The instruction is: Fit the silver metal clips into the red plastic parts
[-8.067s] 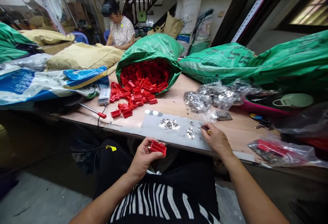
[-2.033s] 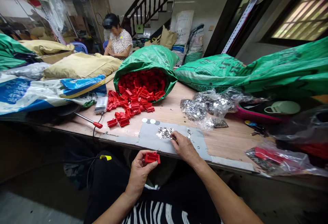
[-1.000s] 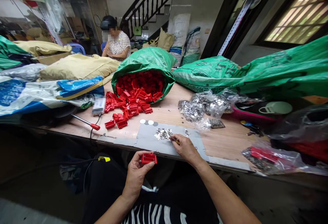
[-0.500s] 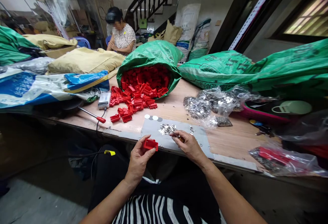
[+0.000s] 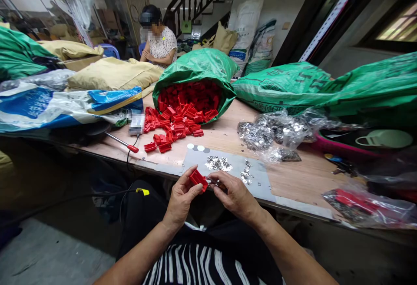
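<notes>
My left hand (image 5: pixel 180 198) grips a red plastic housing (image 5: pixel 198 180) between thumb and fingers, its open side tilted toward my right. My right hand (image 5: pixel 236 194) is closed on a slim hand tool (image 5: pixel 221 185) with a thin metal tip and an orange-brown handle. The tip is at the right end of the housing; whether it carries a small part is too small to tell. Just beyond my hands, a pile of small silvery metal pieces (image 5: pixel 218 163) lies on a grey mat (image 5: pixel 236 159), with a smaller group (image 5: pixel 246 173) to its right.
A green sack (image 5: pixel 198 65) spills many red housings (image 5: pixel 172 126) onto the table. Clear bags of metal parts (image 5: pixel 260 135) lie to the right, near a pink-rimmed tray (image 5: pixel 329 146). A red-tipped rod (image 5: pixel 122 141) sticks out at left. Another person (image 5: pixel 161 46) sits across the table.
My right hand has moved left from the metal pile, bringing the tool to the red housing. The left hand has turned the housing toward it. The view has shifted slightly.
</notes>
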Demonstrator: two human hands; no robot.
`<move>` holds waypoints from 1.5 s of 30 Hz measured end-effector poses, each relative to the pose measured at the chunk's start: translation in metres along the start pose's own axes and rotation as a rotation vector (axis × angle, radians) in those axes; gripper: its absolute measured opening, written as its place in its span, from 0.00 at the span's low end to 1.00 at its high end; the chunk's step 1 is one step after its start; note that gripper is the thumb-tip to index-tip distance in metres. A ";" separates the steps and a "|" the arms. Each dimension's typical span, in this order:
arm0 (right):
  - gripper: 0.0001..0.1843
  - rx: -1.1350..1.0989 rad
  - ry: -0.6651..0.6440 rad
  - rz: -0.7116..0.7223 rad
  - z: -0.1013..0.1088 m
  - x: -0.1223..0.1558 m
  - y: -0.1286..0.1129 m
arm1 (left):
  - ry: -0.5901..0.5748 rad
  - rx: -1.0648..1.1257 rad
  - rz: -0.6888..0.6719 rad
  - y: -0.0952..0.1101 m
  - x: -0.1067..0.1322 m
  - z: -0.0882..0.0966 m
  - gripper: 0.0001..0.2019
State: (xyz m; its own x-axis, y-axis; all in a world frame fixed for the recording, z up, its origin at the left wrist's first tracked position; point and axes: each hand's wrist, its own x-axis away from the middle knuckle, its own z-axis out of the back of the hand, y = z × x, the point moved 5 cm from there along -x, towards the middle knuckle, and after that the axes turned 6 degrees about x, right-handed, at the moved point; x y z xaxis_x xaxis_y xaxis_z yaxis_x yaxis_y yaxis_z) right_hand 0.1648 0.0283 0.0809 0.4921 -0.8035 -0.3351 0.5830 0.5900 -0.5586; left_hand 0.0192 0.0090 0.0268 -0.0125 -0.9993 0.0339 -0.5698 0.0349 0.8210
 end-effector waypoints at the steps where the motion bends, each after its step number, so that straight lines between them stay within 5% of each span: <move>1: 0.09 0.015 0.002 -0.004 0.000 0.001 0.000 | 0.003 0.008 0.000 0.000 0.000 0.000 0.27; 15: 0.08 -0.050 -0.067 0.140 0.002 0.004 -0.008 | -0.055 0.012 0.043 -0.005 0.000 -0.004 0.26; 24: 0.06 -0.328 -0.141 -0.195 0.000 0.012 0.006 | -0.110 0.035 0.054 -0.004 0.003 -0.006 0.26; 30: 0.08 -0.393 -0.060 -0.244 -0.008 0.016 0.016 | -0.152 0.006 0.078 -0.012 0.008 -0.010 0.25; 38: 0.09 -0.292 -0.074 -0.292 -0.021 0.017 0.029 | -0.191 -0.134 0.019 -0.014 0.001 -0.007 0.20; 45: 0.05 -0.034 -0.031 -0.220 -0.021 0.009 0.041 | -0.102 -0.571 -0.202 -0.003 -0.034 0.020 0.16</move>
State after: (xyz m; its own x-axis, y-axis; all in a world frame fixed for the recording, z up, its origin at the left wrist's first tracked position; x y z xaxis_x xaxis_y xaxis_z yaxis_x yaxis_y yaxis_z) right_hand 0.1798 0.0433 0.0390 0.3754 -0.9093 -0.1798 0.6563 0.3977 -0.6411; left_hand 0.0046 0.0424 0.0121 -0.0444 -0.9815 -0.1860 -0.0391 -0.1843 0.9821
